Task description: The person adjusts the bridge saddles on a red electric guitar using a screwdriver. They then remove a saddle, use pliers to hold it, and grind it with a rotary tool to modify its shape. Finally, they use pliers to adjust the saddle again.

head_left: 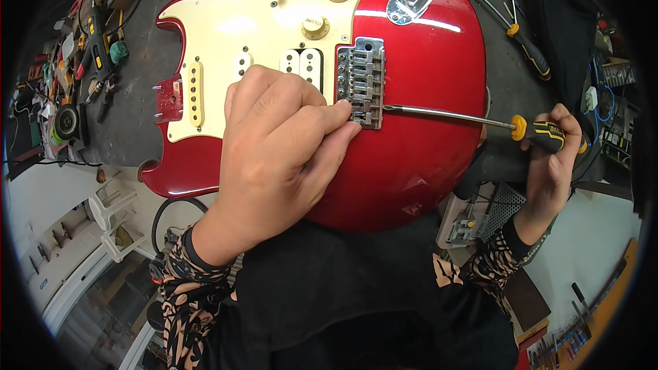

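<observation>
A red electric guitar body [425,157] with a cream pickguard [212,27] lies in front of me, its neck pocket toward the left. My left hand [274,137] reaches over the pickups, thumb and forefinger pinched at the near end of the chrome bridge [363,82]; whatever is between the fingertips is too small to make out. In my right hand [555,154] is a screwdriver [452,115] with a black and yellow handle. Its shaft runs left across the red body, and the tip meets the bridge's rear edge beside my left fingertips.
On the dark bench [144,48], a cluttered heap of tools lies at the left, including a black and yellow power tool [98,44]. Another screwdriver [528,51] and pliers lie at the far right. A chrome jack plate [411,0] sits on the body.
</observation>
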{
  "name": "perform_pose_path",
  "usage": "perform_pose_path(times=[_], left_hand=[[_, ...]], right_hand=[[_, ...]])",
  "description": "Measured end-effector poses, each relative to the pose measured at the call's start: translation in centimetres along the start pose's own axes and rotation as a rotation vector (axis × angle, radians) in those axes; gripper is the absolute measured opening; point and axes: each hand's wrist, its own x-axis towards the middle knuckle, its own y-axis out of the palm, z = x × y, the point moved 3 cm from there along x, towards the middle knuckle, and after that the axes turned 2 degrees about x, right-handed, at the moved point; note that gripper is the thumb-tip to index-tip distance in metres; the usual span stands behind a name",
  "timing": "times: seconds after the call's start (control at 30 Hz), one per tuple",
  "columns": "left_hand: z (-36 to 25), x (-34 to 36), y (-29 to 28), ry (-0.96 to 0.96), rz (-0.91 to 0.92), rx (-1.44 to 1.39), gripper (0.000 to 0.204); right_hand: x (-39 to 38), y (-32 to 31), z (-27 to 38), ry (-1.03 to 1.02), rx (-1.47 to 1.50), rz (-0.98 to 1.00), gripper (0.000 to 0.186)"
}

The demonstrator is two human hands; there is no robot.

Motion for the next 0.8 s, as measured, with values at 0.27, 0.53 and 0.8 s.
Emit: perform_pose_path(times=[0.27,0.53,0.8], left_hand=[[0.2,0.0,-0.1,0.008,-0.003,-0.012,0.029],[0.4,-0.1,-0.1,0.017,-0.013,-0.013,0.029],[0.3,-0.1,-0.1,0.025,-0.011,-0.008,0.029]], right_hand=[[0.0,-1.2,-0.4,0.150,-0.035,-0.013,0.052],[-0.1,-1.6,-0.4,0.223,-0.089,-0.042,0.060],[0.3,0.9,0.5,0.017,-0.067,0.000,0.064]])
